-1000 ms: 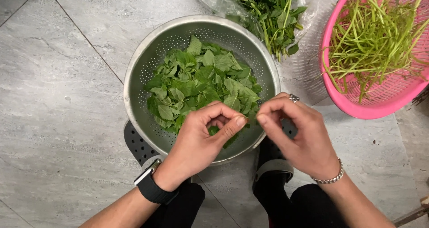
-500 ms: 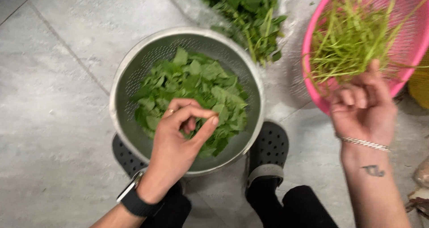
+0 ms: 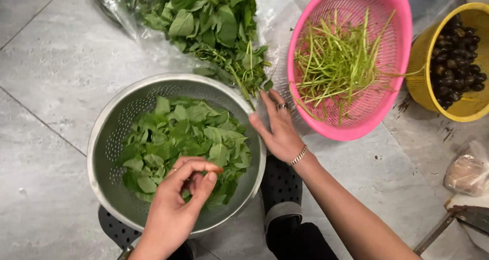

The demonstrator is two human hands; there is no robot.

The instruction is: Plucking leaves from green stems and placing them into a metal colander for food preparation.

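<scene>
Greens (image 3: 214, 20) lie in a loose leafy heap on clear plastic on the floor, just beyond the fingertips of the right hand (image 3: 277, 130). That hand is flat and spread, palm down, holding nothing, its fingers pointing toward the stalk ends of the heap. To its right, just beside it, stands a pink basket (image 3: 392, 94) of bare green stems (image 3: 336, 61); a yellow basket (image 3: 433, 92) of dark round things sits farther right, apart.

The left hand (image 3: 178, 204) hangs over the metal colander (image 3: 102, 143), thumb and forefinger pressed together; whether they nip a bit of leaf I cannot tell. Beneath and ahead of it the picked leaves (image 3: 183, 132) fill the bowl.

By the look of them, the greens are very light, limp and easily bruised; the leaves would tear if squeezed. The stalks seem firmer and give the better hold: take one low on the stem, near the end closest to the right hand's fingers, with a gentle pinch rather than a fistful.
</scene>
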